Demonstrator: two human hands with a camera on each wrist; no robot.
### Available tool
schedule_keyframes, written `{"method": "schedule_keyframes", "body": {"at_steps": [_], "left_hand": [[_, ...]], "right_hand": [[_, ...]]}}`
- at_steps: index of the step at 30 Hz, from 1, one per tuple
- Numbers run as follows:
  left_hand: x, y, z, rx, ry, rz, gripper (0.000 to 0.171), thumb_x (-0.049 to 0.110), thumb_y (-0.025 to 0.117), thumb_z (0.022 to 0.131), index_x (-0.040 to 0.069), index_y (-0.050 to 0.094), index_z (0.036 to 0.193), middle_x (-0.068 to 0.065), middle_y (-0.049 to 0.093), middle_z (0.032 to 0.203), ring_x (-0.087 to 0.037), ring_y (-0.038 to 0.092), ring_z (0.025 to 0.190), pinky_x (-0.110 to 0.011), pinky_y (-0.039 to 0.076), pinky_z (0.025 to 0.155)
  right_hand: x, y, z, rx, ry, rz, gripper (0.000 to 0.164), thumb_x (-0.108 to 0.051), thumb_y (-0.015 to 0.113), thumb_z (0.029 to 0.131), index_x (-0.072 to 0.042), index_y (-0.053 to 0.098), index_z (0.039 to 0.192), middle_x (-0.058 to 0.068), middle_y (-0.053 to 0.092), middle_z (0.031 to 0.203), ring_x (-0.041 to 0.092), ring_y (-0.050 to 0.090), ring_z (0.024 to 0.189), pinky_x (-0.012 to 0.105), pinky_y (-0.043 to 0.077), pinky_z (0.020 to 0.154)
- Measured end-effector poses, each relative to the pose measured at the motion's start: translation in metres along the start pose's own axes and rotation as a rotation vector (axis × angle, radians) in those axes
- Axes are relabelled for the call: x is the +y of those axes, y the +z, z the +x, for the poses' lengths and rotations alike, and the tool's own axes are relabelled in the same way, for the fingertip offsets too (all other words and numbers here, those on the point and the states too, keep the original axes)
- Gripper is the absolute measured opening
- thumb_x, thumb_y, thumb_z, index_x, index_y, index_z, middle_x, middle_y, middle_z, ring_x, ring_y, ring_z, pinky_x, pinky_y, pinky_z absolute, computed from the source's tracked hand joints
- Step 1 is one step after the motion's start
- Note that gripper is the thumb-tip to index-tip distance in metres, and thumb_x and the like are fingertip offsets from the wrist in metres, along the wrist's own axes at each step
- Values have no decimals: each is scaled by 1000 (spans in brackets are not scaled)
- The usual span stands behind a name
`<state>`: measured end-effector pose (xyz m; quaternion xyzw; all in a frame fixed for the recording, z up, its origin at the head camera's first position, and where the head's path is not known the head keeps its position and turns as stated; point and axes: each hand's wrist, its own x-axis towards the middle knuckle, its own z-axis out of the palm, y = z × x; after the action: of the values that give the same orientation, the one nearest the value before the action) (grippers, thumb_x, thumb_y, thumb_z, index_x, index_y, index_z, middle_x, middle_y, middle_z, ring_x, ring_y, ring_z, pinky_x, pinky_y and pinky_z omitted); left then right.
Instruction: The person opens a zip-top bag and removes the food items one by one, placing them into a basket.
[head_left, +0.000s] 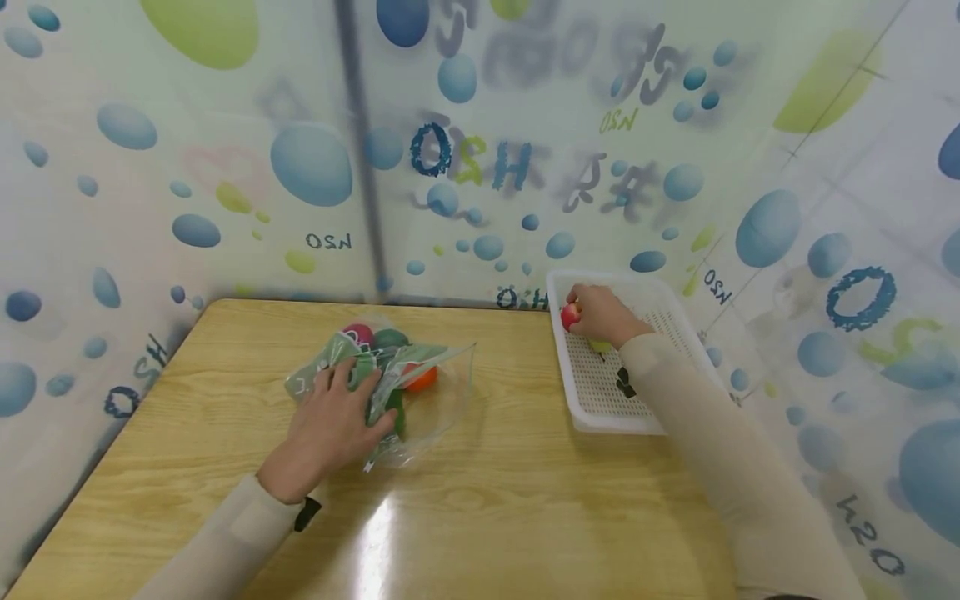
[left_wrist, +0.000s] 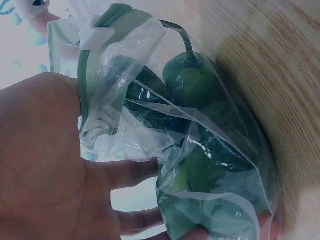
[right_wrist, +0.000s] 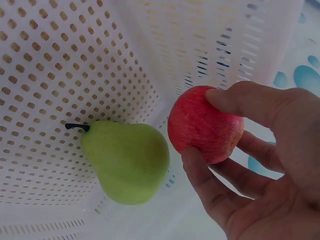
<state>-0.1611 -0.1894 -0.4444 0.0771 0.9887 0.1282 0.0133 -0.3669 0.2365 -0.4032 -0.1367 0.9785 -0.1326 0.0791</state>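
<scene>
On the left of the table, my left hand (head_left: pixel 333 421) rests with spread fingers on a clear zip bag (head_left: pixel 450 400). Its fingers (left_wrist: pixel 132 172) lie against the plastic in the left wrist view. Inside the bag are a green stemmed fruit or vegetable (left_wrist: pixel 192 80), other dark green pieces, an orange-red item (head_left: pixel 420 377) and a pinkish-red one (head_left: pixel 359 334). My right hand (head_left: pixel 603 315) holds a red apple (right_wrist: pixel 205 125) between thumb and fingers, at the left side of a white basket (head_left: pixel 573 408). A green pear (right_wrist: pixel 127 160) lies in the basket beside the apple.
The basket has perforated walls and floor and stands at the table's right, near the wall. A dark object (head_left: pixel 625 382) shows by the right sleeve. Wooden tabletop (head_left: pixel 510 483) lies between bag and basket. Patterned curtain-like walls (head_left: pixel 480 167) enclose the table.
</scene>
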Motion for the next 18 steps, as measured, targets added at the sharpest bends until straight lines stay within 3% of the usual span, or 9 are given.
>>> {"method": "schedule_keyframes", "body": {"at_steps": [8,13,18], "left_hand": [[2,-2,1,19,19,6,74,49,68,110,5,60,169,-42,40,177,-71,44,156,-86,46,123],[2,-3,2,17,16,6,75,49,68,109,4,59,169,-43,40,177,-71,43,157,-86,47,122],[3,-1,3,13,8,-1,74,48,68,110,4,59,169,-43,40,177,-73,42,158,-86,47,122]], "right_hand": [[-1,7,2,-41,13,-33,48,-4,81,105,5,64,149,27,73,138,40,65,124,56,60,118],[1,6,4,-33,33,-29,54,-3,78,107,6,61,157,30,71,150,41,64,128,58,56,125],[1,4,2,8,10,-19,56,-4,79,107,8,60,159,33,66,160,46,64,143,61,52,132]]}}
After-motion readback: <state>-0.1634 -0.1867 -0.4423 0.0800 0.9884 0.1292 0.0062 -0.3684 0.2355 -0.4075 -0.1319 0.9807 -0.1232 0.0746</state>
